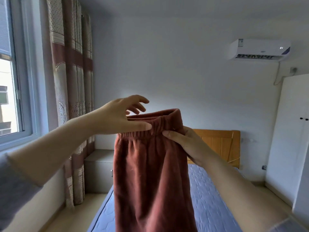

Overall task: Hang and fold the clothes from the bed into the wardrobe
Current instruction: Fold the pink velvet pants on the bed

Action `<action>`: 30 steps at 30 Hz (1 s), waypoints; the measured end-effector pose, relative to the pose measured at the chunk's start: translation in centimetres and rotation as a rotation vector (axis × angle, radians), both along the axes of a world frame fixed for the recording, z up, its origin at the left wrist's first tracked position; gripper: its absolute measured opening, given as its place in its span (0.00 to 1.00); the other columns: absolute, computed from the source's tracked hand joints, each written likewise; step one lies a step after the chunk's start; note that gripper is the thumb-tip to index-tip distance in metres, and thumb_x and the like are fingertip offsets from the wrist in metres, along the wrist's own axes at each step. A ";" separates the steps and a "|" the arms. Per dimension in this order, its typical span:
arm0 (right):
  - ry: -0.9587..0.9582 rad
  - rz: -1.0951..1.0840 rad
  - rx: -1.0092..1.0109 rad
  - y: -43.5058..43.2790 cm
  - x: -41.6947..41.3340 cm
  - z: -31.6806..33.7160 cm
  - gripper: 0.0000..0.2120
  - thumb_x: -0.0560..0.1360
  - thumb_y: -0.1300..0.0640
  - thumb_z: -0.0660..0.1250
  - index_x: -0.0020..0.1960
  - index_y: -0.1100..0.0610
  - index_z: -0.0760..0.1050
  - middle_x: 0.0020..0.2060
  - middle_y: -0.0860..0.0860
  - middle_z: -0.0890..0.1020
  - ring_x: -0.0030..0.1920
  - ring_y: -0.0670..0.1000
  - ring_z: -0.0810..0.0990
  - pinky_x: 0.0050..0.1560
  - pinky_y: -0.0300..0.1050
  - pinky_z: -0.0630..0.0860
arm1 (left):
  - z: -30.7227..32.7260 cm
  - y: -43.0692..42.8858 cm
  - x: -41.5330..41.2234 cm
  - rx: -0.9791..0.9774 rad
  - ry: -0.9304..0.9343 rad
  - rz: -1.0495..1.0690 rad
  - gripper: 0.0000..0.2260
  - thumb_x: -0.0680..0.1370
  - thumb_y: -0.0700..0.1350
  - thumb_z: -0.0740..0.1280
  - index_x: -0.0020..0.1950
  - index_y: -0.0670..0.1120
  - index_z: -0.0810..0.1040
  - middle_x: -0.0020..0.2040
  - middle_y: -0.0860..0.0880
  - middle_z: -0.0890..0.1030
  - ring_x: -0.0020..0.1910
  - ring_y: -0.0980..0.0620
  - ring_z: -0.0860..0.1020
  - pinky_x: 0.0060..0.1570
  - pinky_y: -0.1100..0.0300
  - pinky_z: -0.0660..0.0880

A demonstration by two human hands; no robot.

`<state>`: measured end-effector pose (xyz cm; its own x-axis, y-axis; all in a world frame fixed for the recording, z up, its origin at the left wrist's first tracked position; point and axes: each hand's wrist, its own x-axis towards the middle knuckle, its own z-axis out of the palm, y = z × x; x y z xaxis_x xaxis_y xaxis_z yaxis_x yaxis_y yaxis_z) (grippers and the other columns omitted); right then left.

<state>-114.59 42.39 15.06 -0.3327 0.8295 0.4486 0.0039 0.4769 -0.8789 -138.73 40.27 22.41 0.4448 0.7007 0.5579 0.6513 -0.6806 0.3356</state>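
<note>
Rust-brown fleece trousers hang in the air in front of me, held up by their elastic waistband over the bed, which has a blue quilted mattress. My right hand grips the right end of the waistband, thumb on the front and fingers behind the cloth. My left hand is at the left end. Its thumb lies straight along the front of the waistband, and its fingers are spread in the air above the opening. The white wardrobe stands at the right with its doors closed.
A wooden headboard stands against the far wall. A grey bedside cabinet sits left of the bed, below patterned curtains and a window. An air conditioner hangs high on the right.
</note>
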 end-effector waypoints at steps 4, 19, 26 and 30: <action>-0.050 0.075 0.010 -0.1 -1.6 -0.3 0.11 0.75 0.54 0.71 0.57 0.52 0.82 0.52 0.54 0.85 0.55 0.54 0.84 0.60 0.50 0.78 | 0.9 -0.7 1.7 -0.058 0.175 0.060 0.38 0.64 0.71 0.69 0.71 0.59 0.66 0.63 0.61 0.77 0.61 0.63 0.75 0.64 0.60 0.71; -0.102 -0.282 0.072 0.7 -0.5 -4.0 0.14 0.74 0.48 0.72 0.56 0.52 0.77 0.48 0.46 0.84 0.49 0.44 0.83 0.48 0.37 0.77 | -2.2 2.7 2.6 0.098 0.217 0.155 0.11 0.70 0.51 0.62 0.46 0.46 0.75 0.37 0.54 0.75 0.39 0.54 0.74 0.38 0.61 0.69; -0.356 -0.531 -0.082 1.2 3.6 -11.6 0.15 0.76 0.48 0.68 0.59 0.55 0.77 0.49 0.46 0.81 0.50 0.44 0.79 0.45 0.34 0.71 | -1.5 3.7 2.0 0.178 0.132 0.221 0.12 0.72 0.52 0.63 0.50 0.47 0.75 0.39 0.56 0.75 0.40 0.51 0.74 0.37 0.61 0.69; -0.367 -0.432 -0.243 1.1 3.8 -15.9 0.13 0.76 0.50 0.70 0.59 0.50 0.77 0.53 0.46 0.81 0.50 0.40 0.79 0.42 0.32 0.72 | -1.7 4.2 2.1 0.189 0.105 0.241 0.07 0.74 0.47 0.66 0.52 0.48 0.76 0.38 0.58 0.74 0.39 0.52 0.74 0.36 0.65 0.67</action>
<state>-110.81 43.50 -0.82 -0.0413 0.9878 0.1500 0.4752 0.1514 -0.8667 -136.64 44.48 20.69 0.3405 0.6811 0.6482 0.8259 -0.5462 0.1401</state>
